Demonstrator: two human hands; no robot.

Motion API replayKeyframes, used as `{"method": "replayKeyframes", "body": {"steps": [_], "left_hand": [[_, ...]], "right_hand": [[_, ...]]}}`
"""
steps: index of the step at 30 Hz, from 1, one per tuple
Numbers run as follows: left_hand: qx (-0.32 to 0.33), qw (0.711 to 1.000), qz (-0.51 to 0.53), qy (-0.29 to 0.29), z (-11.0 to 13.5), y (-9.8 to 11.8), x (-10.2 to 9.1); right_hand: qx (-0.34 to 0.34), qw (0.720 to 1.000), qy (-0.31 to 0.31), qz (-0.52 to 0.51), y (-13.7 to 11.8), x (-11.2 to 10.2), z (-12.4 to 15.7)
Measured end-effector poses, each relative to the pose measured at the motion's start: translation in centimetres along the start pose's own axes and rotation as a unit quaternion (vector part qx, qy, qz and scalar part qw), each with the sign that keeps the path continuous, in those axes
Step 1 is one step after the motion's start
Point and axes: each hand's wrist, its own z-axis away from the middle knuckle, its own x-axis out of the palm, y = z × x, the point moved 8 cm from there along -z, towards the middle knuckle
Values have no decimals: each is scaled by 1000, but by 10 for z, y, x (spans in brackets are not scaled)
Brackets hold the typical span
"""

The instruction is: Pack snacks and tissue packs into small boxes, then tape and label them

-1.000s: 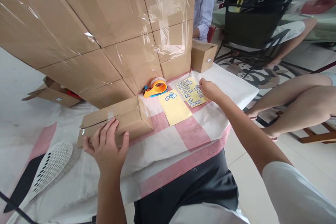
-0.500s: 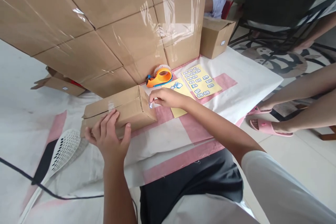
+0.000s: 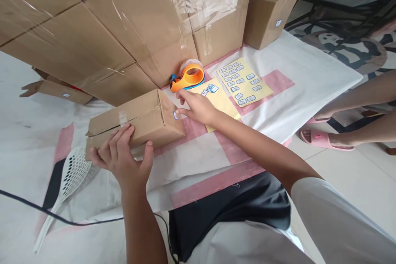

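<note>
A long cardboard box [image 3: 133,121] lies on the pink and white cloth [image 3: 272,95]. My left hand [image 3: 122,159] grips its near left end, fingers over the top and thumb on the front. My right hand [image 3: 194,107] presses a small sticker [image 3: 175,115] onto the box's right end face with its fingertips. Just behind that hand lie a yellow sheet with a couple of stickers [image 3: 216,95] and a second yellow sheet with several stickers [image 3: 244,82].
An orange tape dispenser [image 3: 187,76] sits at the foot of a wall of taped cardboard boxes [image 3: 123,20]. A small open box [image 3: 272,8] stands at the back right. A white plastic swatter [image 3: 72,173] and a black cable [image 3: 46,212] lie left. Another person's leg and pink sandal [image 3: 318,138] are at the right.
My right hand left the far sticker sheet, came back to the box's right end with a sticker, and now presses it on. My left hand kept its grip.
</note>
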Motion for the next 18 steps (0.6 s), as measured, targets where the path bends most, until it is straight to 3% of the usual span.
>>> {"method": "replayKeyframes", "body": {"steps": [4, 9, 12, 18], "left_hand": [[-13, 1000, -3, 10, 2, -1, 0], [-13, 1000, 9, 20, 6, -2, 0], [-15, 999, 28, 40, 7, -3, -2], [-20, 998, 39, 37, 12, -2, -4]], "right_hand": [[59, 993, 40, -89, -17, 19, 34], [101, 979, 4, -175, -42, 61, 86], [119, 977, -31, -174, -35, 66, 79], [103, 968, -93, -211, -19, 62, 35]]}}
